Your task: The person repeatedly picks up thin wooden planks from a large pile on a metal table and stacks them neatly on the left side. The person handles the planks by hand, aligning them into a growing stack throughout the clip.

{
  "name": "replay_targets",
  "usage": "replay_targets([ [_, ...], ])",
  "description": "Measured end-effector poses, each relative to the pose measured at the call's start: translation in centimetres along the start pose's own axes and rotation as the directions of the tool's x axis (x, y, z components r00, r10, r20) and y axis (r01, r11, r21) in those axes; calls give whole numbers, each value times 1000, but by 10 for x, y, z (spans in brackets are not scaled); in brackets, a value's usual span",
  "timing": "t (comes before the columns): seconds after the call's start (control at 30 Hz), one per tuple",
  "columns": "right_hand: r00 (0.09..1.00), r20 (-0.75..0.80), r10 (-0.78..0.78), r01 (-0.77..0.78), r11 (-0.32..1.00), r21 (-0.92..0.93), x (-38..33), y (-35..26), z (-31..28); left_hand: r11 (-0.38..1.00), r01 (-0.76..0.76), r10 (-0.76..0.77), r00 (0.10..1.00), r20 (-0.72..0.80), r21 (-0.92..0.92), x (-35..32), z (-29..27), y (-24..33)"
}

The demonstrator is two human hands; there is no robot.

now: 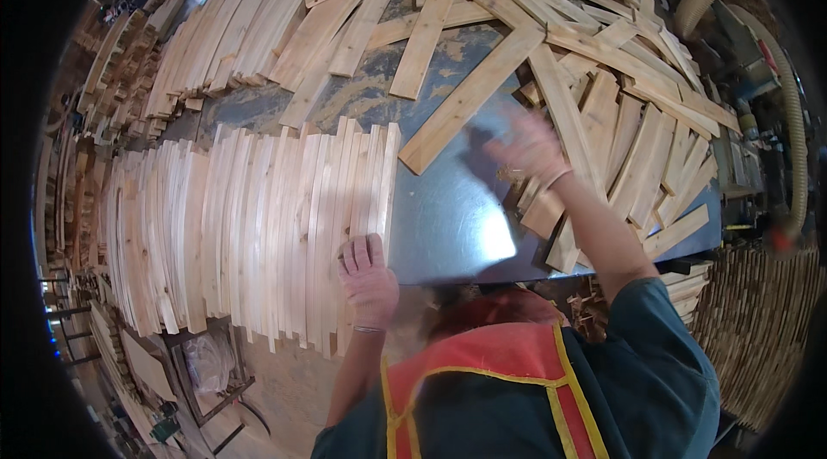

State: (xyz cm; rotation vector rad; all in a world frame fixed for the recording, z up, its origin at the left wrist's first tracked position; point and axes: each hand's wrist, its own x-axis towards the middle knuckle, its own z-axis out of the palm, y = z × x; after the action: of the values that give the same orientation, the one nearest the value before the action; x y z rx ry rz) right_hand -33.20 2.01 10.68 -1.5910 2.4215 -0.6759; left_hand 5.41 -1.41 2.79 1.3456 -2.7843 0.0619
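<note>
Bench: metal table top (448, 218), bare and shiny in the middle, sawdust on its far part; all places below are given relative to it.
Left hand: left hand (369, 280) at the near edge of the table top, gloved, palm down, fingers stretched out flat and unclenched, resting on the near ends of the last slats in the row.
Row of slats: row of slats (250, 231) covers the left part of the table top, pale wooden strips packed edge to edge, their near ends overhanging the near edge.
Right hand: right hand (527, 149) over the right part of the table top, gloved, blurred by motion; fingers spread toward the loose slats, cannot tell whether they grasp anything.
Loose slats: loose slats (637, 145) heaped crisscross on the right and far-right part of the table top, just beside the right hand.
Long board: long board (472, 97) lies diagonally on the far middle of the table top.
Second stack: slat stack (233, 37) at the far left.
Hose: ribbed hose (794, 127) beyond the right edge.
Clothing: orange vest (482, 381) at the near side.
</note>
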Motion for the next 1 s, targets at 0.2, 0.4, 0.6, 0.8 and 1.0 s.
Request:
replay_targets([
  [0.2, 950, -79, 303, -305, 832, -463, -15, 160, -14, 934, -185, 163, 982, -98, -304, 93, 5, 75],
  [0.4, 936, -42, 351, -338, 854, -395, -7, 164, -13, 995, 49, -24, 962, 273, -85, 212, 19, 151],
  [0.6, 895, 74, 440, -395, 702, 593, -4, 188, -23, 994, 98, -104, 977, 184, 44, 232, 70, 131],
  [0.8, 850, 106, 517, -278, 268, 922, -33, 87, 10, 796, 310, -3, 861, 508, -520, 168, -4, 125],
  [1.0, 790, 432, 435, -516, 90, 852, -87, -21, 120, 423, 583, 111, 727, 678, -694, 4, -32, 66],
])
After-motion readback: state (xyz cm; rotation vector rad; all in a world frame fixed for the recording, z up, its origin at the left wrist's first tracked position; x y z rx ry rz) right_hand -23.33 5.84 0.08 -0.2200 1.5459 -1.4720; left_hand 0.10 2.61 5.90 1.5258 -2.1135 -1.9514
